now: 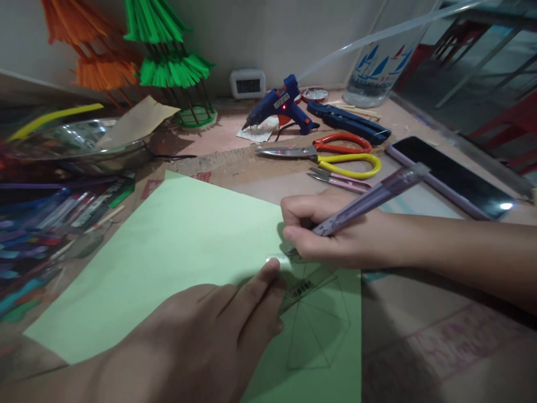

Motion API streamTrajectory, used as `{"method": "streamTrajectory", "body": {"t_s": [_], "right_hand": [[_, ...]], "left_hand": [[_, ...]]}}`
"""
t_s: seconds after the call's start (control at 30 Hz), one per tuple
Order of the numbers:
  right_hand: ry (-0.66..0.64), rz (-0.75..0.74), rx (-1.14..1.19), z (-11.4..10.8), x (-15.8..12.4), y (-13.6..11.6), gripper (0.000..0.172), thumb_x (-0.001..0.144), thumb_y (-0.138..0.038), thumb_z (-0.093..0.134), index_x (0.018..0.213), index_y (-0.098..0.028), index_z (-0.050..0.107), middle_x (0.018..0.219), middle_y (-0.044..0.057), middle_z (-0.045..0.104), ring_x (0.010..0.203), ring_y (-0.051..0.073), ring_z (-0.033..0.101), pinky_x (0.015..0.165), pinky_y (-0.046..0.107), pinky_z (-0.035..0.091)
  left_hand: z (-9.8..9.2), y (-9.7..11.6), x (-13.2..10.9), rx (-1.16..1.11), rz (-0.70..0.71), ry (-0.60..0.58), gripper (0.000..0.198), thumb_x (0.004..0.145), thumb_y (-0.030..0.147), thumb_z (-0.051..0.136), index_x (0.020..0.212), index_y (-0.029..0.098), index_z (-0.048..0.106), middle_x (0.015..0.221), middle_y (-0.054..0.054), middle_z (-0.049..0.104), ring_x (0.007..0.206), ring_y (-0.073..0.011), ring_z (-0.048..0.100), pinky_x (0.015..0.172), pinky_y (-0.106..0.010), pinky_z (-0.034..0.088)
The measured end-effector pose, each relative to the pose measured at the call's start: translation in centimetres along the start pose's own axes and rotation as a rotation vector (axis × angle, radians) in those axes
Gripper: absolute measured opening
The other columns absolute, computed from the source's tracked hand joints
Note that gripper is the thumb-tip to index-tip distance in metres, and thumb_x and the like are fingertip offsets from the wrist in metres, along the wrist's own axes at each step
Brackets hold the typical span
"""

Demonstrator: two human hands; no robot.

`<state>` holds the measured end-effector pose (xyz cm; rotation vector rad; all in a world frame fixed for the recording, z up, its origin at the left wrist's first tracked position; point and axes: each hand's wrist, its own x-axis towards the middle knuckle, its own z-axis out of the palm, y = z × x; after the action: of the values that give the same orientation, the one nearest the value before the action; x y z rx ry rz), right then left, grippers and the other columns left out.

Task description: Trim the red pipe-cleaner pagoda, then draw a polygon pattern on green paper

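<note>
A sheet of light green paper (201, 235) lies in front of me, with a many-sided figure (321, 327) in thin dark lines, split by lines from its middle. My right hand (335, 229) grips a translucent purple pen (369, 196), its tip down at the edge of a clear plastic ruler (302, 288). My left hand (235, 319) presses the ruler flat on the paper, the index fingertip near its upper end. The fingers lie close together, and the hand covers part of the ruler, so its full shape is hidden.
Behind the paper lie red-and-yellow scissors (314, 154), small snips (339, 180), a blue glue gun (277, 106) and a dark blue cutter (350, 120). A phone (448, 176) rests at right. Pens (84, 210) and a metal bowl (84, 143) are at left.
</note>
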<state>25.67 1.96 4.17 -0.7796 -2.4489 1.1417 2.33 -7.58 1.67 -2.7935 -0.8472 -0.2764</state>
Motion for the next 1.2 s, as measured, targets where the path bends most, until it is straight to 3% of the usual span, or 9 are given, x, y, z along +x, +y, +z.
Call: {"method": "streamTrajectory", "body": {"t_s": [0.13,0.37,0.6,0.7,0.8,0.97,1.1,1.2], "right_hand": [[-0.029,-0.015,-0.014,-0.4,-0.1,0.1,0.026,0.093,-0.019,0.051,0.071,-0.023,0.038,0.06,-0.008,0.037,0.054,0.008,0.035,0.049,0.022,0.028],[-0.054,-0.082,-0.168,-1.4,-0.4,-0.2,0.028,0.093,-0.017,0.049,0.07,-0.023,0.035,0.059,-0.008,0.034,0.056,0.009,0.033,0.056,0.025,0.028],[-0.063,-0.076,-0.295,-1.3,-0.6,-0.4,0.027,0.092,-0.017,0.049,0.07,-0.023,0.034,0.06,-0.006,0.035,0.058,0.011,0.034,0.059,0.028,0.024],[-0.054,-0.086,-0.321,-1.2,-0.7,-0.4,0.027,0.09,-0.014,0.049,0.07,-0.023,0.033,0.061,-0.006,0.036,0.058,0.011,0.033,0.06,0.028,0.024],[-0.05,-0.099,-0.326,-1.2,-0.6,-0.6,0.028,0.09,-0.013,0.049,0.07,-0.023,0.032,0.061,-0.006,0.035,0.058,0.011,0.032,0.059,0.029,0.023],[-0.059,-0.091,-0.336,-1.3,-0.5,-0.9,0.027,0.089,-0.012,0.049,0.07,-0.023,0.033,0.061,-0.006,0.035,0.058,0.011,0.032,0.06,0.029,0.023],[-0.101,-0.061,-0.321,-1.7,-0.6,-1.2,0.028,0.091,-0.014,0.05,0.069,-0.023,0.035,0.059,-0.006,0.036,0.059,0.011,0.034,0.059,0.028,0.025],[-0.02,-0.065,-0.193,-1.7,-0.6,-1.0,0.03,0.093,-0.015,0.052,0.068,-0.023,0.036,0.06,-0.007,0.038,0.058,0.01,0.038,0.057,0.026,0.029]], "left_hand": [[-0.1,-0.2,0.5,0.061,0.066,0.119,0.049,0.11,0.01,0.02,0.115,0.014,0.069,0.112,-0.006,0.082,0.064,-0.0135,0.077,0.053,-0.029,0.053],[0.5,0.0,0.0,0.01,0.052,0.105,0.04,0.109,0.011,0.025,0.122,0.015,0.063,0.119,-0.007,0.08,0.066,-0.0139,0.075,0.055,-0.033,0.051],[1.2,-0.4,-0.4,-0.002,0.066,0.122,0.04,0.106,0.011,0.028,0.12,0.017,0.065,0.12,-0.005,0.081,0.066,-0.0141,0.073,0.056,-0.032,0.05],[1.4,-0.5,-0.6,0.01,0.078,0.106,0.043,0.103,0.008,0.029,0.133,0.012,0.06,0.12,-0.006,0.081,0.069,-0.0157,0.073,0.058,-0.034,0.051],[1.4,-0.5,-0.8,0.002,0.075,0.102,0.046,0.103,0.007,0.029,0.141,0.01,0.055,0.119,-0.006,0.081,0.068,-0.0158,0.073,0.057,-0.035,0.05],[1.3,-0.3,-0.5,-0.01,0.06,0.138,0.037,0.106,0.01,0.028,0.122,0.016,0.061,0.114,-0.004,0.082,0.067,-0.0147,0.073,0.056,-0.033,0.05],[1.2,-0.2,-0.4,0.013,0.085,0.117,0.039,0.106,0.009,0.027,0.127,0.014,0.06,0.116,-0.006,0.082,0.067,-0.0154,0.073,0.057,-0.034,0.05],[1.4,-0.2,-0.9,0.004,0.077,0.095,0.041,0.105,0.011,0.032,0.134,0.012,0.06,0.123,-0.007,0.08,0.072,-0.0165,0.073,0.06,-0.035,0.051]]}}
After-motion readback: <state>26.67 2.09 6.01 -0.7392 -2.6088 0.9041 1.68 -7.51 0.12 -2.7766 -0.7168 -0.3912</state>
